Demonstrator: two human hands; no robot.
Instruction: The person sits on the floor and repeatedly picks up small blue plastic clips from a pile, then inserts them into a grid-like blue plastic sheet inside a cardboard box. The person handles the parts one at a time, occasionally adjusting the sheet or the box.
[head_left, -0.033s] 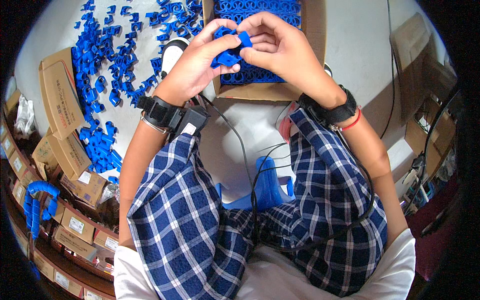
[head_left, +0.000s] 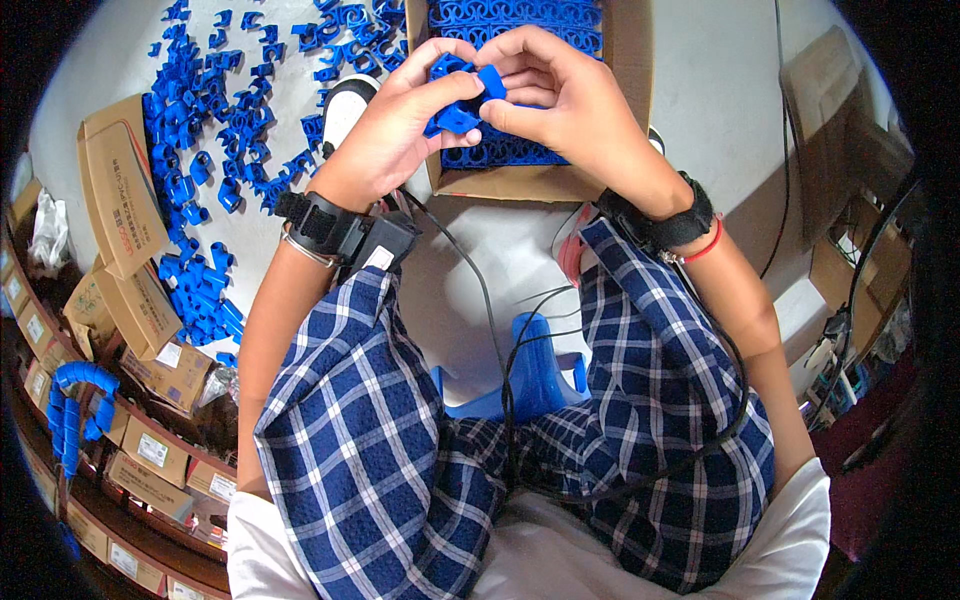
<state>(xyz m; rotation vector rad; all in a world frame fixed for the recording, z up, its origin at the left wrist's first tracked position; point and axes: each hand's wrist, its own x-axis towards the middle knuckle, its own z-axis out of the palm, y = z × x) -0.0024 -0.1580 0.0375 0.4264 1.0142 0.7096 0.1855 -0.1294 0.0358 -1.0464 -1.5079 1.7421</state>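
Note:
Over an open cardboard box (head_left: 500,184), my left hand (head_left: 392,128) is closed around several blue plastic pipe clips (head_left: 455,119). A single blue clip piece (head_left: 491,82) is pinched by the thumb and fingers of my right hand (head_left: 572,98), right against the clips in the left. Whether that piece is joined to the others cannot be seen. Inside the box, below both hands, blue pipe clips (head_left: 520,152) lie packed in neat rows.
Loose blue clips (head_left: 235,120) and short blue fittings (head_left: 195,295) are strewn over the floor on the left. Cardboard flaps (head_left: 122,185) stand beside them, near shelves of small boxes (head_left: 150,450). Black cables (head_left: 465,255) hang between my knees, above a blue plastic stool (head_left: 530,370).

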